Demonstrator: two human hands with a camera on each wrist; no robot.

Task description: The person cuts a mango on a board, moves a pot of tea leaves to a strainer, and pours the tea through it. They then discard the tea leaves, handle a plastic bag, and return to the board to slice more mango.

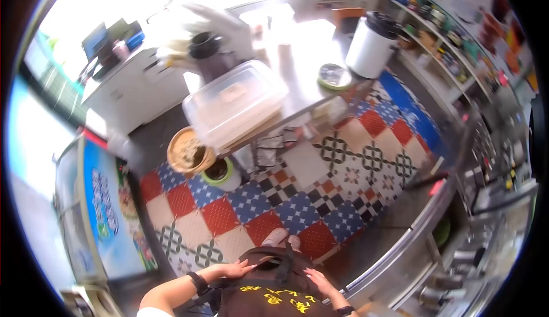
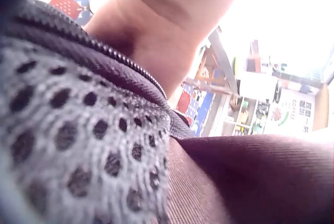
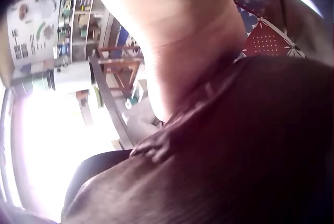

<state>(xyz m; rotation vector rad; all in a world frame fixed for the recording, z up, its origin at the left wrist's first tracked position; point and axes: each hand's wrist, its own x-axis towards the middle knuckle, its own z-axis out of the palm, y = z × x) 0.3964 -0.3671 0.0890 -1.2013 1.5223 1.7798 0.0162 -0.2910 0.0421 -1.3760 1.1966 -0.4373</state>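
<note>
A dark brown apron (image 1: 260,300) with yellow lettering covers the person's front at the bottom of the head view. My left hand (image 1: 235,268) lies against its left side, fingers extended toward the middle. On the other side, my right hand (image 1: 321,281) rests its straight fingers on the cloth. Perforated grey mesh (image 2: 78,130) edged by a zipper (image 2: 112,52) covers part of the left hand in the left wrist view. Folds of the dark cloth hide the right fingertips in the right wrist view.
Ahead stands a metal table (image 1: 306,97) bearing a clear plastic box (image 1: 234,102), a white thermal dispenser (image 1: 372,45) and a round green-rimmed container (image 1: 334,76). Bins (image 1: 223,177) stand by its left end. A freezer (image 1: 111,208) is at left, a steel counter (image 1: 394,265) at right.
</note>
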